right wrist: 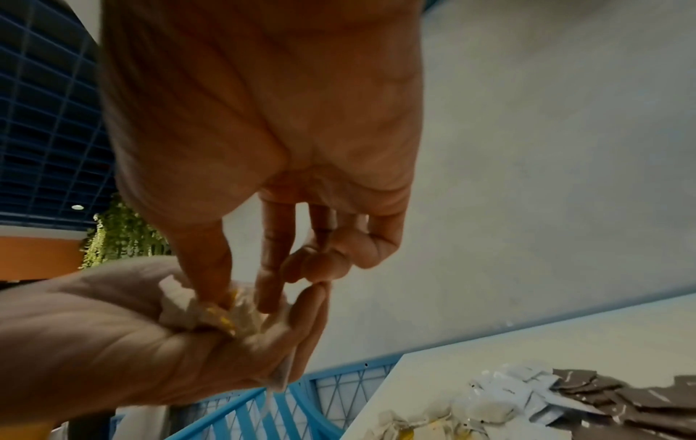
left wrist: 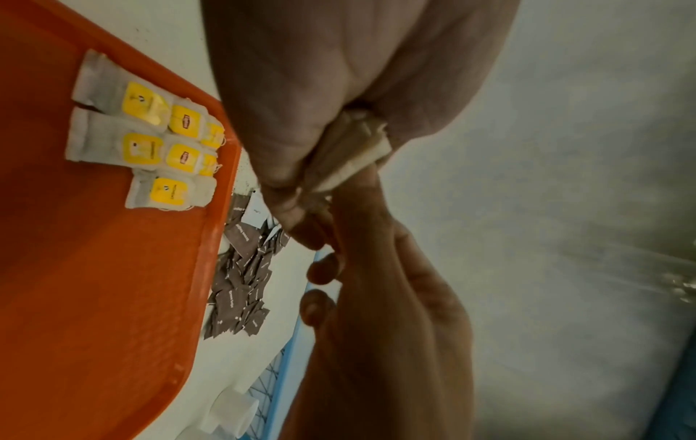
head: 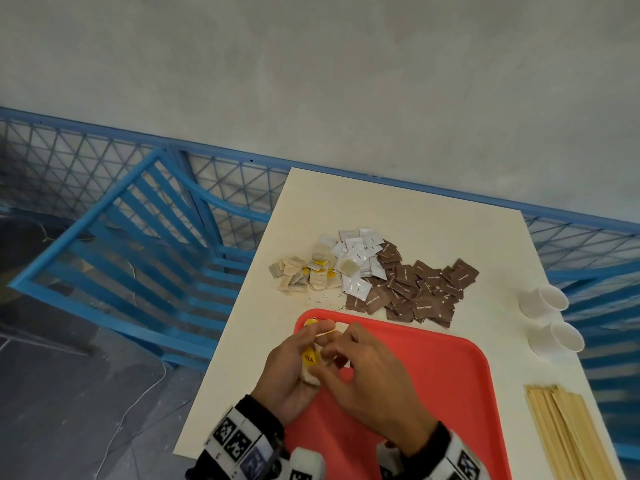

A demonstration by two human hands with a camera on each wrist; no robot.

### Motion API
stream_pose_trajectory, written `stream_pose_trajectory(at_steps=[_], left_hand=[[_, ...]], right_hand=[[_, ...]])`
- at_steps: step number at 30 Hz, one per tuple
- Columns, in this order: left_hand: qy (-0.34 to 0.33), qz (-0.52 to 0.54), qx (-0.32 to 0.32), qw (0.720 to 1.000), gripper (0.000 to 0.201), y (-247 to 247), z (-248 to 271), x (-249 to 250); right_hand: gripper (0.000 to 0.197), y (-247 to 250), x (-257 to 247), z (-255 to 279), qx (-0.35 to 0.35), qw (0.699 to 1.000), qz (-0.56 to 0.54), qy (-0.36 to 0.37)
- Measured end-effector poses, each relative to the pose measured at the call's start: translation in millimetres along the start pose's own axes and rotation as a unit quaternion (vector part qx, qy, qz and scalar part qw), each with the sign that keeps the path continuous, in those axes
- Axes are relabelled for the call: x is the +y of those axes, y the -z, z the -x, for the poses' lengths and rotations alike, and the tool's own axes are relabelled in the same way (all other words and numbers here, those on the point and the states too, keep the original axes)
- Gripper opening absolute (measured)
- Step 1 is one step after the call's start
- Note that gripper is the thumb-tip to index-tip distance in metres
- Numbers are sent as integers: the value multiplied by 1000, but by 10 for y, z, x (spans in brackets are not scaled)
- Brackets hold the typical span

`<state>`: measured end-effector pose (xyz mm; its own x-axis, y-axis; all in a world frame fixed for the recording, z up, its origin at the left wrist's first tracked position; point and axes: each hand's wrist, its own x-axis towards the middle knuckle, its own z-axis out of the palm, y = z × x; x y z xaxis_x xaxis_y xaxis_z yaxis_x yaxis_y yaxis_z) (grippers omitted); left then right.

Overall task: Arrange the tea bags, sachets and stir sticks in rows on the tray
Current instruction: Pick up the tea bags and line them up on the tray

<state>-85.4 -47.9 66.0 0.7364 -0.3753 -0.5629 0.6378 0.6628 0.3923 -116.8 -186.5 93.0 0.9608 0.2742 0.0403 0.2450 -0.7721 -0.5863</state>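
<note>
We are on the tea-bag row: our left hand clutches a bunch of tea bags, our right hand pinches one from that grip, to lay next on the tray beside the row below.

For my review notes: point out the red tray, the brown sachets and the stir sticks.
red tray (head: 450,393), head view, bare floor of the tray.
brown sachets (head: 415,289), head view, middle of the pile.
stir sticks (head: 568,434), head view, middle of the bundle.

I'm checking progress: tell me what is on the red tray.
On the tray tea bags with yellow tags lie overlapping at one corner. The hands, holding more tea bags, hide that corner from the head camera.
</note>
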Motion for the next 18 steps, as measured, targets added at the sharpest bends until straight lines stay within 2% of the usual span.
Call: stream_pose_trajectory(at_steps=[3, 6, 8, 10, 12, 14, 16, 18], left_hand=[[-16, -2, -6, 1000, 42, 3, -24, -93], [-9, 29, 0, 1000, 29, -10, -25, -119], [-15, -6, 22, 1000, 25, -33, -14, -100], [-52, -104, 46, 992, 30, -69, 10, -30], [-116, -237, 14, 964, 31, -113, 25, 63], [-173, -374, -54, 910, 27, -202, 60, 153], [-198, -467, -106, 855, 24, -282, 77, 199], [-217, -507, -108, 827, 13, -332, 78, 218]], right_hand=[[12, 12, 58, -23, 18, 1000, -13, -8], [11, 212, 212, -69, 41, 989, -133, -50], [10, 426, 274, -89, 8, 972, -222, -76], [8, 588, 329, -107, -38, 969, -232, -73], [9, 692, 336, -144, -92, 979, -174, -47], [13, 789, 314, -211, -136, 985, -107, -16], [16, 891, 292, -283, -140, 987, -72, 3], [10, 965, 285, -344, -120, 990, -73, -1]])
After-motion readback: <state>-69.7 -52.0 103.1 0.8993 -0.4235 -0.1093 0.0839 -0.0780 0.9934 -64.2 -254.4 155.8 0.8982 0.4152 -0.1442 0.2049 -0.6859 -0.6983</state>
